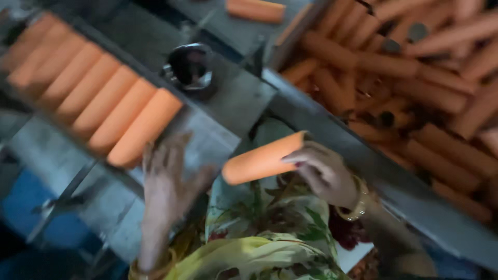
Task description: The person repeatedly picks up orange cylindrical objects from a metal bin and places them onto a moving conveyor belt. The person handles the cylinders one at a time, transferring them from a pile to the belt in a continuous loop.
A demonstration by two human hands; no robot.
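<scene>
Our left hand lies flat with its fingers spread wide, grasping nothing, its fingertips at the near end of a row of orange tubes on a grey metal rack. We count about seven tubes side by side there, though blur makes the far ones hard to separate. Just beyond the hand sits one dark round metal fitting. To the right, our right hand is closed around the end of a single orange tube, smooth, cylindrical and rounded at its free end, which points toward the left hand. Past the right hand, a bin holds a loose heap of similar tubes, too many to count.
</scene>
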